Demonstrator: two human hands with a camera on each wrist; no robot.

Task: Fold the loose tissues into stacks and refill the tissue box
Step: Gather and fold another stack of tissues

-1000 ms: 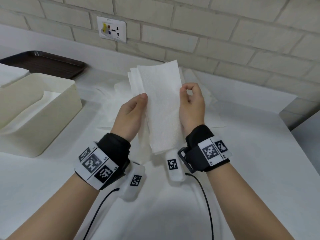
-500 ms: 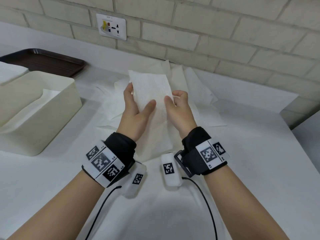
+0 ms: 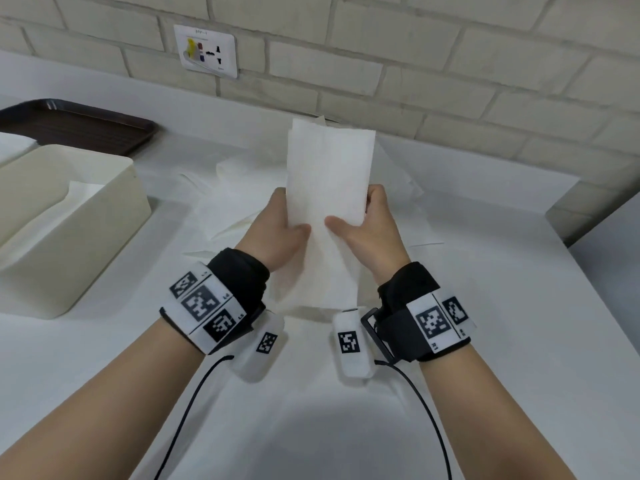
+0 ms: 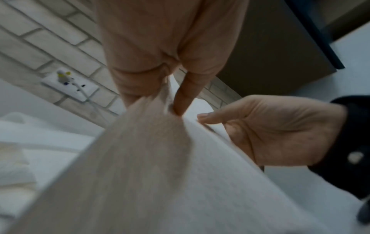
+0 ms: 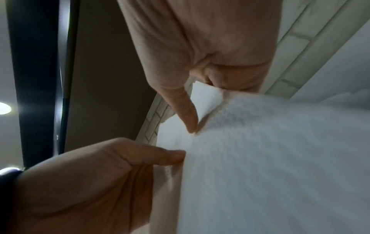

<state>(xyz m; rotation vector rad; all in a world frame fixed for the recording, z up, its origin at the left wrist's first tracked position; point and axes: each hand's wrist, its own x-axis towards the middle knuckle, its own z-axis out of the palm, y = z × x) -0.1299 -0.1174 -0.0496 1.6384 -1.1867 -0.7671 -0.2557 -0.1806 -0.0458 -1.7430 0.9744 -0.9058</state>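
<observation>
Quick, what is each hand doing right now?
Left hand: closed, pinching the left edge of the folded tissue.
Right hand: closed, pinching the right edge of the same tissue.

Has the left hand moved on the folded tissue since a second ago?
Yes. The left hand now grips the folded tissue lower down and sits lower against the wall socket.

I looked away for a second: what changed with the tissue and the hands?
Both hands slid from the folded tissue's upper edges to its middle; left hand and right hand now pinch it, thumbs in front. Tissue box, tray, loose tissues unchanged.
</observation>
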